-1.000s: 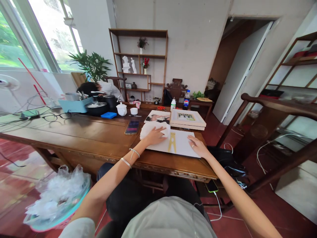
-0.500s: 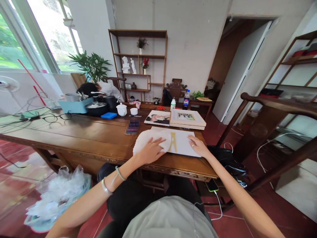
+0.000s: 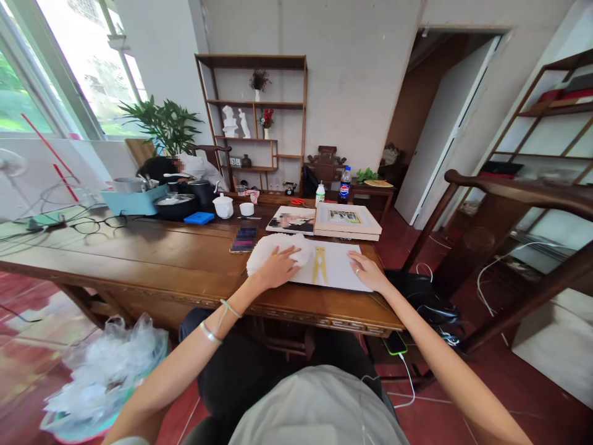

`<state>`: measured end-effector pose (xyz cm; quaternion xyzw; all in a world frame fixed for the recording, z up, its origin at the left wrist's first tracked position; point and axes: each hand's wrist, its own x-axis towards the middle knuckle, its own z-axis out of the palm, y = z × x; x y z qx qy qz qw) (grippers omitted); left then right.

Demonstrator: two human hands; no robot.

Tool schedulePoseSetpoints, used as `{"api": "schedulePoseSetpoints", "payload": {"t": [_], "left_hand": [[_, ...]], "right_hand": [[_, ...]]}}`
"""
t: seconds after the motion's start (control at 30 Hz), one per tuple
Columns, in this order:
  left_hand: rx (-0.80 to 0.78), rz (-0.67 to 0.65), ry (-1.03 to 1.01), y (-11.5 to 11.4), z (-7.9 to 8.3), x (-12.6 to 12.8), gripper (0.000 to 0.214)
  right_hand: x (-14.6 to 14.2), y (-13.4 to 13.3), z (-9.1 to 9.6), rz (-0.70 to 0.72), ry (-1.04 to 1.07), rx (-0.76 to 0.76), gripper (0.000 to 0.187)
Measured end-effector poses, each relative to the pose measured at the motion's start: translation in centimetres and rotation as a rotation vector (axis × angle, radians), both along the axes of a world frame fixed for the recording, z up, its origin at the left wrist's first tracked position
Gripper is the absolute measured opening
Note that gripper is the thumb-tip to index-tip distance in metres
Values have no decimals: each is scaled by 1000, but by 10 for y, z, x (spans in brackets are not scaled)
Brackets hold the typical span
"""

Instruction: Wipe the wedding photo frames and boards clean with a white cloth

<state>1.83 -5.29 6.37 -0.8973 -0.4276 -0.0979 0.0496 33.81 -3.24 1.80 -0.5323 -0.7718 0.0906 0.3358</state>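
Note:
My left hand (image 3: 277, 267) lies on a bunched white cloth (image 3: 259, 252), fingers stretched out and pointing right. Under part of the cloth is a flat white rectangular panel (image 3: 340, 266) with a dark front edge; I cannot tell whether it is a board or a book. On the panel's middle, between my hands, is a flat yellow forked piece (image 3: 320, 253) with two legs toward me. My right hand (image 3: 365, 271) rests flat on the panel's right edge, fingers extended and a ring on one.
Behind the panel are a picture book (image 3: 291, 220) and a white framed box (image 3: 370, 227). A phone (image 3: 243, 240), white teapot (image 3: 224, 207), blue box (image 3: 199, 218) and cola bottle (image 3: 344, 185) stand on the wooden table (image 3: 185, 259). A wooden chair (image 3: 482, 228) is at right.
My left hand and the cloth have shifted slightly left and away from me, baring more of the panel beside the yellow piece. My right hand stays on the panel's edge.

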Motion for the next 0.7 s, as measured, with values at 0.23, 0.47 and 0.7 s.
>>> {"api": "schedulePoseSetpoints", "payload": {"t": [0.23, 0.47, 0.7], "left_hand": [[-37, -139, -18, -66, -1, -20, 35], [-52, -26, 19, 2, 10, -15, 23], [-94, 35, -24, 84, 10, -3, 29]], "right_hand": [[1, 0, 0, 5, -14, -4, 37], [2, 1, -1, 16, 13, -9, 36], [3, 2, -1, 20, 25, 6, 35]]}}
